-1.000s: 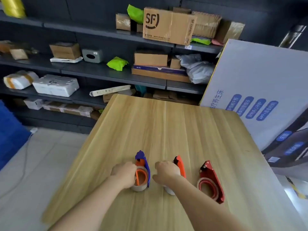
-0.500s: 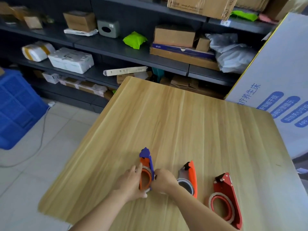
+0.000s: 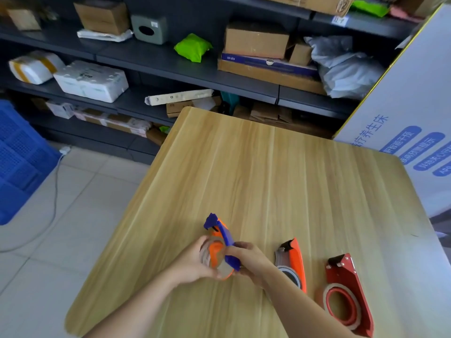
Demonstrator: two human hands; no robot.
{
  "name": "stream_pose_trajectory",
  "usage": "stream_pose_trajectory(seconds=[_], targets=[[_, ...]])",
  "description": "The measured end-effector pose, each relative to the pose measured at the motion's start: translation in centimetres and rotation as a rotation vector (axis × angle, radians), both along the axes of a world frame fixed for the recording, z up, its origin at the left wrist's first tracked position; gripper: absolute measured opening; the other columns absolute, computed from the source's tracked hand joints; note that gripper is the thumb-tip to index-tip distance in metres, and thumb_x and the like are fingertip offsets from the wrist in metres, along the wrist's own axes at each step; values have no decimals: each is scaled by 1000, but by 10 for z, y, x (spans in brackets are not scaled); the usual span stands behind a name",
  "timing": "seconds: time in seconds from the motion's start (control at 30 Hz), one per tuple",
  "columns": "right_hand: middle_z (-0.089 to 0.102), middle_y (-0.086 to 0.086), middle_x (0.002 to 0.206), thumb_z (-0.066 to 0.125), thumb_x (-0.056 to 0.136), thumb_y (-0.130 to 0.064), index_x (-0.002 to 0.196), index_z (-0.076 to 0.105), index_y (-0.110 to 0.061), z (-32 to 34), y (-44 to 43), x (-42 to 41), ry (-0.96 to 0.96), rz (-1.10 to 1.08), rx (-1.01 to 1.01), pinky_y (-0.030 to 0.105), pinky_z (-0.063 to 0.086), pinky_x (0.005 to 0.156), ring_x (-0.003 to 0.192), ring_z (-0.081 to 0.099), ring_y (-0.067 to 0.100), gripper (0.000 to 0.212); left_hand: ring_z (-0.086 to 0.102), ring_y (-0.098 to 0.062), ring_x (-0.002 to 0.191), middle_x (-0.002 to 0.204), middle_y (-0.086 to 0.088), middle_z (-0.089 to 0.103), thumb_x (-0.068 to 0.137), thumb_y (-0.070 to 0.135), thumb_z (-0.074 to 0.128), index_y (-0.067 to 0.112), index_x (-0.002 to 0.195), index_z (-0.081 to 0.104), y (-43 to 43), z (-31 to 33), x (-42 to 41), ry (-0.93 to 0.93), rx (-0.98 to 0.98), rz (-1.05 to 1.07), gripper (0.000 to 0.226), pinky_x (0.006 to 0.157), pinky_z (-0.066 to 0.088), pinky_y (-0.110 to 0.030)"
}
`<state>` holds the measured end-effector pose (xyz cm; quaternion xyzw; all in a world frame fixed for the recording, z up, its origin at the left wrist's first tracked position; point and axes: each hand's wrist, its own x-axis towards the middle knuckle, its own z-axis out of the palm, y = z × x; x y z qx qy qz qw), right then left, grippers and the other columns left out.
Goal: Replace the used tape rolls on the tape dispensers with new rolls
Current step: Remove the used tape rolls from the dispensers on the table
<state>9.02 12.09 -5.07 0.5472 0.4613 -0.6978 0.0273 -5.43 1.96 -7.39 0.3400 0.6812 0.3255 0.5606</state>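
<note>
Three tape dispensers are on the wooden table. The blue and orange dispenser is lifted a little off the table between both hands. My left hand grips its thin, nearly used tape roll from the left. My right hand holds the blue frame from the right. An orange dispenser with a dark-cored roll lies just right of my right hand. A red dispenser with a thin roll on a red core lies at the far right.
Dark shelves with boxes and parcels stand behind the table. A large white printed box leans at the table's right side. A blue crate sits on the tiled floor at left, with a white cable beside it.
My right hand left the orange dispenser and took the blue frame. Both hands have lifted and tilted the blue and orange dispenser. The view has tipped down and left.
</note>
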Motion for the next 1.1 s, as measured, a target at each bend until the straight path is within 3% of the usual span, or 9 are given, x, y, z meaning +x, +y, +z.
stream_pose_trajectory(seconds=[0.13,0.3,0.37,0.5,0.63,0.8,0.9,0.97,1.1], targets=[[72,15,108,75,81,-25,114,64,-4,2,7,2,47,-130,-42,35,60,69,93,70,26,40,58,-1,106,118,12,58,50,17,87,33,127,41,-4,-1,-19,-71,-29,97,91,86,49,-19],[63,9,87,68,85,-30,105,61,-6,2,12,0,-20,-179,-9,29,52,59,74,61,20,33,55,-5,106,119,12,55,57,18,87,29,133,34,4,3,-44,-51,-26,123,94,82,45,-17],[58,7,81,67,85,-34,103,60,-7,-1,10,-4,-35,-199,3,27,44,57,68,53,18,33,52,-10,110,124,9,51,65,15,85,27,136,32,10,2,-51,37,-32,201,89,82,42,-18],[58,8,78,64,88,-22,105,60,-4,-4,7,-12,-29,-211,6,28,47,58,65,54,19,25,48,-24,124,148,-4,25,67,31,82,24,154,10,22,1,-71,368,-171,231,113,87,42,-28],[63,2,89,64,86,-31,107,56,-17,-11,4,-18,-239,6,178,25,49,64,72,58,16,26,49,-25,123,147,-8,21,72,37,78,23,154,6,41,1,-89,586,-222,128,110,87,48,-31],[61,-5,80,58,86,-47,89,57,-19,-17,7,-25,-511,349,463,28,45,64,74,58,18,28,53,-25,114,137,-8,32,75,37,77,16,143,29,71,-2,-97,701,-169,85,86,80,45,-30],[56,-8,73,57,84,-41,85,55,-20,-18,12,-31,-560,407,522,27,41,54,74,58,19,21,54,-23,99,121,-4,35,81,28,75,13,110,51,85,-5,-99,818,-91,134,40,76,50,-34],[55,-8,73,56,84,-37,88,53,-19,-20,15,-35,-562,416,560,26,37,50,72,57,19,19,51,-20,92,112,1,31,84,25,72,14,93,52,94,-7,-101,835,-78,166,24,68,47,-33],[67,0,86,54,83,-32,103,55,-16,-23,18,-40,-551,389,620,32,47,60,80,65,24,25,50,-16,78,121,-3,37,91,20,63,10,99,58,117,-12,-107,789,-63,166,14,64,40,-27]])
